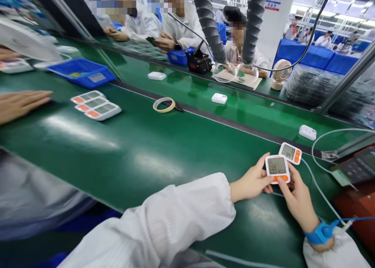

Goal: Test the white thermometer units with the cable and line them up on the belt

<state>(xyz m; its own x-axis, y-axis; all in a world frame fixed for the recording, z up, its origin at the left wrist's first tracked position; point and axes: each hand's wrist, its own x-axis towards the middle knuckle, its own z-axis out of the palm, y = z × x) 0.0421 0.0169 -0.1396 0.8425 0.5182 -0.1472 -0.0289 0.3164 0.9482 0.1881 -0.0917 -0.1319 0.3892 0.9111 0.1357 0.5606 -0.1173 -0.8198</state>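
Observation:
Between my two hands I hold a small white digital meter [277,167] with a grey display showing digits and orange buttons along its lower edge. My left hand [254,180] grips its left side, the thumb at the lower corner. My right hand [299,193] holds the right side, with its thumb on the orange buttons. A blue wrist strap [320,233] circles my right wrist. Just behind the held one, a second white meter [290,153] with a lit display and orange buttons lies near a white cable.
Three white-and-orange meters [101,108] lie together at the left, near a blue tray [83,72] and another person's hand [22,106]. A tape roll [164,104] sits mid-table. White devices [219,99] rest on the green strip beyond the dark rail. An instrument [360,170] stands at right.

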